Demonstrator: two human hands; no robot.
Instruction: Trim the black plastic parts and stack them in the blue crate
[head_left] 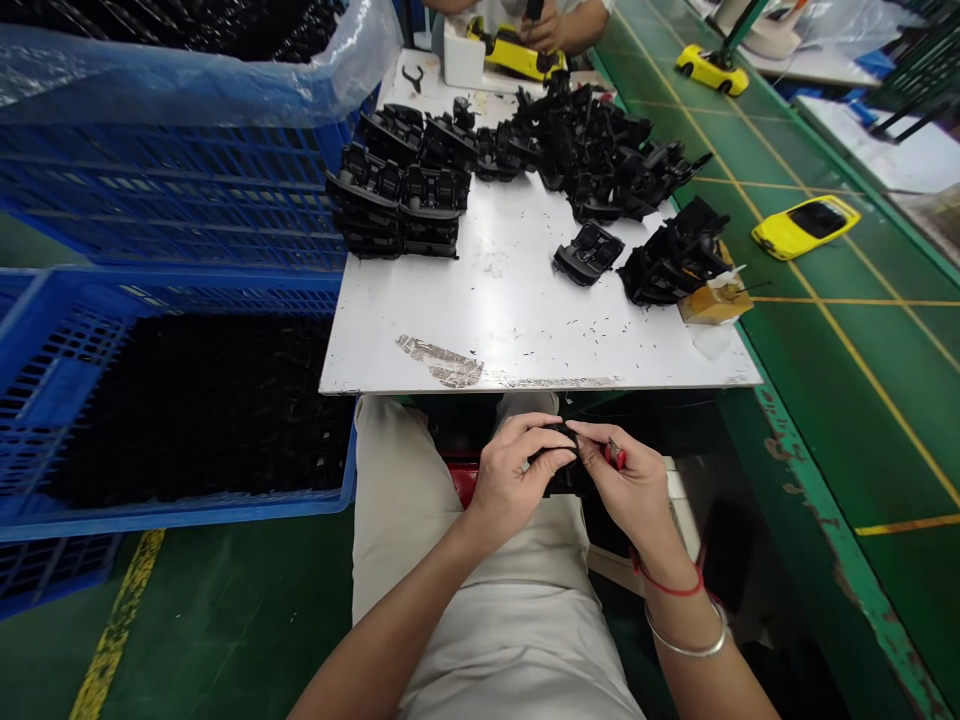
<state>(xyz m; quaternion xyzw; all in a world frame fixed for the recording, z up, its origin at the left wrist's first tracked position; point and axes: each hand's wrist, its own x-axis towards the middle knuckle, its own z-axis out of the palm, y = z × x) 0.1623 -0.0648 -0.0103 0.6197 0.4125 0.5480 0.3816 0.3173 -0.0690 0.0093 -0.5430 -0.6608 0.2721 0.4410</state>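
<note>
Over my lap, just below the near edge of the white table (495, 300), my left hand (517, 470) pinches a small black part (555, 440) from the left. Opposite it, my right hand (622, 470) touches the same part with its fingertips. A red-handled tool (615, 455) is tucked in that hand, its working end mostly hidden by the fingers. Much of the black part is covered by both hands. On the table lie one separate black car interior piece (589, 252), a stack of them (675, 255) at the right and more stacked rows (401, 200) at the left.
Left of the table stands a blue crate (172, 515) of black parts, beside a taller plastic-lined blue crate (172, 190). Yellow toy cars (806, 226) rest on the green conveyor (847, 380) at right. Across the table, a person's hand (547, 30) holds a yellow car body (517, 52).
</note>
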